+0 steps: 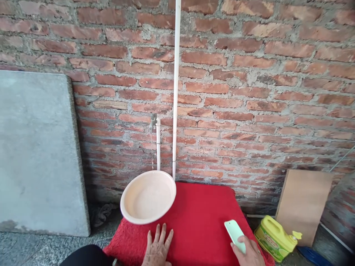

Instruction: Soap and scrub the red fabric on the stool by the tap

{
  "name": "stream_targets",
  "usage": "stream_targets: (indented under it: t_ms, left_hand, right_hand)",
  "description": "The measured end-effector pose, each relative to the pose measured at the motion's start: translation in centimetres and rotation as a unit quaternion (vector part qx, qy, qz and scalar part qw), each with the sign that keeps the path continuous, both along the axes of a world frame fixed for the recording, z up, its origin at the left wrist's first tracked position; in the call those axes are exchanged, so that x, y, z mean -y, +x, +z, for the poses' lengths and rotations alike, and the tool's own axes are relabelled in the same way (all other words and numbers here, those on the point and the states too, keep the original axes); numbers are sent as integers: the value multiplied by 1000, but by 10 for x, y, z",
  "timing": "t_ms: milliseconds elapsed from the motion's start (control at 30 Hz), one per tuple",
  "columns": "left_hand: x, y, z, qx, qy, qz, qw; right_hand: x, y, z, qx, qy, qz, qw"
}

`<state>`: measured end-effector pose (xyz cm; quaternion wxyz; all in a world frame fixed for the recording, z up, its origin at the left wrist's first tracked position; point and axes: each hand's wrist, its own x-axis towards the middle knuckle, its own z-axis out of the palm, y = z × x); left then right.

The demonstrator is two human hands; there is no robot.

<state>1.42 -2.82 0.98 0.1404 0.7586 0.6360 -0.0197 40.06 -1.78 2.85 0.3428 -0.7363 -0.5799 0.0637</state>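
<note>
Left hand (158, 244) splayed, right hand (249, 252) curled
I have the left empty, palm-down; the right holding a green slab (233, 229).

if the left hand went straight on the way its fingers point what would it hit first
Most likely the near rim of the pale basin, just beyond the left hand's fingertips, though its height above the red cloth is unclear.
</note>
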Motion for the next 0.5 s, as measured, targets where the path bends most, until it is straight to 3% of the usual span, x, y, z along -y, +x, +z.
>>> stream_targets:
  t_ms: [100, 333, 433, 500]
  left_hand:
    - [4, 0, -5, 7, 2, 9, 1000]
    - [-3, 12, -38, -29, 28, 18, 999]
    - [-2, 12, -37, -42, 32, 31, 998]
    - [0, 11, -32, -41, 31, 30, 998]
  right_hand:
    - [-9, -31, 16, -10, 10, 27, 1000]
    - [-28, -152, 42, 50, -49, 164, 984]
    - [-35, -160, 39, 84, -68, 176, 978]
    - [-39, -136, 34, 92, -76, 159, 980]
